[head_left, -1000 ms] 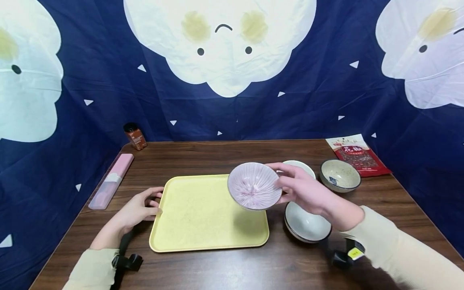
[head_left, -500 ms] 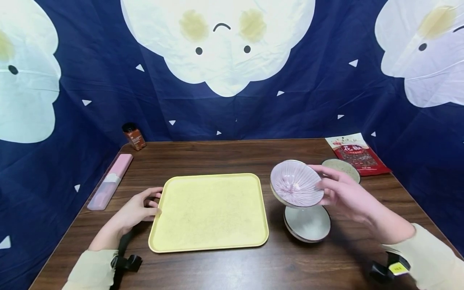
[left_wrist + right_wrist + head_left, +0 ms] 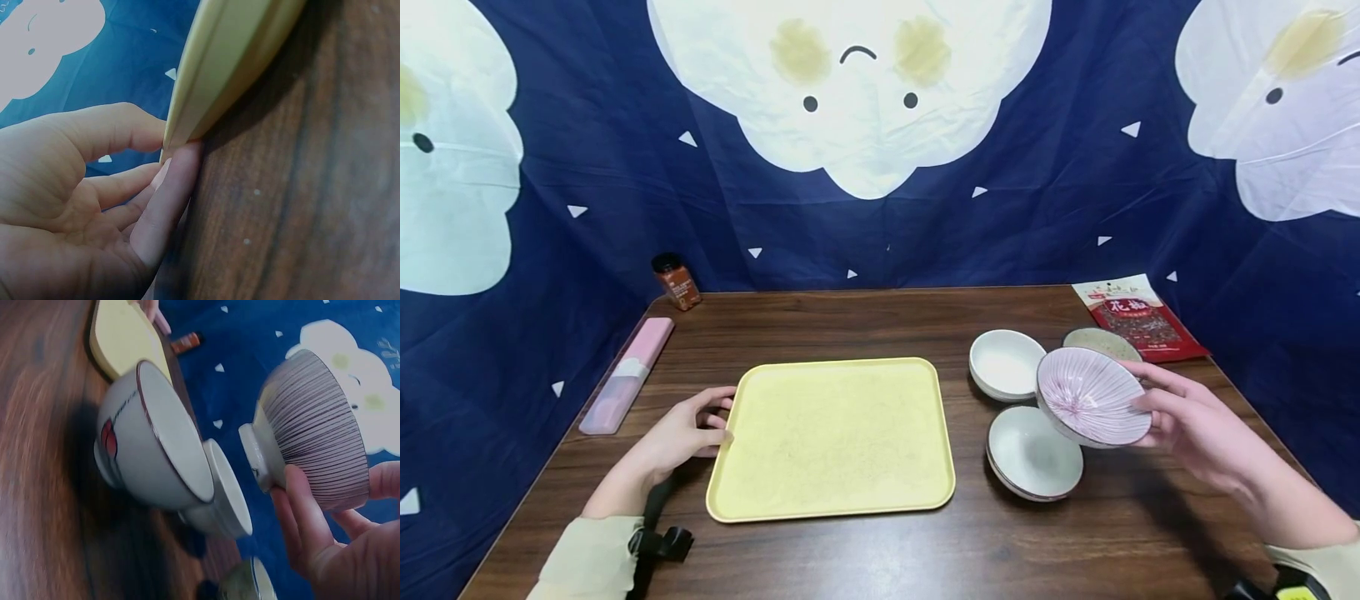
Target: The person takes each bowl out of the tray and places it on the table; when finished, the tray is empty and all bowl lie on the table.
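Note:
My right hand (image 3: pixel 1195 421) grips a bowl with thin purple stripes (image 3: pixel 1090 396) by its right side, raised above the table and tilted toward me. In the right wrist view, the fingers and thumb hold the striped bowl (image 3: pixel 319 431) near its foot and rim. Just left of it stands a white bowl with a dark rim (image 3: pixel 1036 454), with a red mark on its outside in the right wrist view. Behind that is a plain white bowl (image 3: pixel 1006 365). My left hand (image 3: pixel 681 433) pinches the left edge of a yellow tray (image 3: pixel 835 437) lying flat on the table.
A speckled beige bowl (image 3: pixel 1101 340) is partly hidden behind the striped one. At the back right lies a red and white spice packet (image 3: pixel 1138 321). A pink case (image 3: pixel 628 377) and a black-capped spice jar (image 3: pixel 677 283) are at the left edge of the wooden table (image 3: pixel 880 554).
My right hand has carried the striped bowl from over the tray's right side to the right, past the white bowls. My left hand and the tray have stayed put.

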A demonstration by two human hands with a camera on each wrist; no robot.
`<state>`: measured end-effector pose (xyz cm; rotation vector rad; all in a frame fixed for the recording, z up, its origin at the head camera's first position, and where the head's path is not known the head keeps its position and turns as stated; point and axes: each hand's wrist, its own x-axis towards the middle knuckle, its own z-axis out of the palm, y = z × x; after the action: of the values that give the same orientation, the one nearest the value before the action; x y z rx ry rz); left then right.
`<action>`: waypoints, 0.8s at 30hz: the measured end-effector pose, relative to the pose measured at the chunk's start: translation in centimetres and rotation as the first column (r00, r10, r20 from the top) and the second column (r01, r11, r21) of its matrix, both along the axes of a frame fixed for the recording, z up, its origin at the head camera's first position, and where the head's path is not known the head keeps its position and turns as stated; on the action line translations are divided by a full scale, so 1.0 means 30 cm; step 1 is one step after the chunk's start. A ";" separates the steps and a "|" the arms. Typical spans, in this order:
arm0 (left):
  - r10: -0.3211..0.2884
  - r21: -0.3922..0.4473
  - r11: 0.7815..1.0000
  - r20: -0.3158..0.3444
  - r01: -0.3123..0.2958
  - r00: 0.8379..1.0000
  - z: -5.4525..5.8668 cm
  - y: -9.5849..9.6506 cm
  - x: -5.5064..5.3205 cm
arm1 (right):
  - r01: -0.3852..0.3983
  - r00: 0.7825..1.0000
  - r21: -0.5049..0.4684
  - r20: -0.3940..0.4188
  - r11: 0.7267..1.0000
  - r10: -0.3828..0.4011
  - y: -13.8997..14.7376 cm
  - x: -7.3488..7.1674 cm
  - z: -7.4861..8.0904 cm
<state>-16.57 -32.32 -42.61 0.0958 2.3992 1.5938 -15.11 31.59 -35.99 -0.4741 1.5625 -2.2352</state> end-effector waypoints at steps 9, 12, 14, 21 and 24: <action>0.001 -0.004 1.000 0.003 -0.001 1.000 -0.005 -0.001 -0.004 | 0.055 0.998 0.064 0.009 0.996 -0.056 0.134 0.043 -0.037; 0.000 -0.003 1.000 0.002 0.000 1.000 -0.005 0.000 -0.004 | 0.071 0.997 0.074 0.013 0.995 -0.072 0.170 0.054 -0.052; 0.000 -0.002 1.000 0.000 0.000 1.000 -0.003 0.000 -0.005 | 0.060 0.998 0.067 0.019 0.996 -0.062 0.187 0.059 -0.063; -0.002 -0.007 1.000 -0.007 0.002 1.000 -0.002 -0.002 -0.005 | -0.013 0.997 -0.021 0.073 1.000 0.014 0.222 0.071 -0.111; -0.002 -0.009 1.000 -0.006 0.002 1.000 -0.002 -0.002 -0.004 | -0.027 0.996 -0.032 0.089 0.999 0.030 0.236 0.079 -0.134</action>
<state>-16.70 -32.36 -42.68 0.1015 2.4100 1.5832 -12.74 38.67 -40.00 -0.3971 1.4693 -2.2307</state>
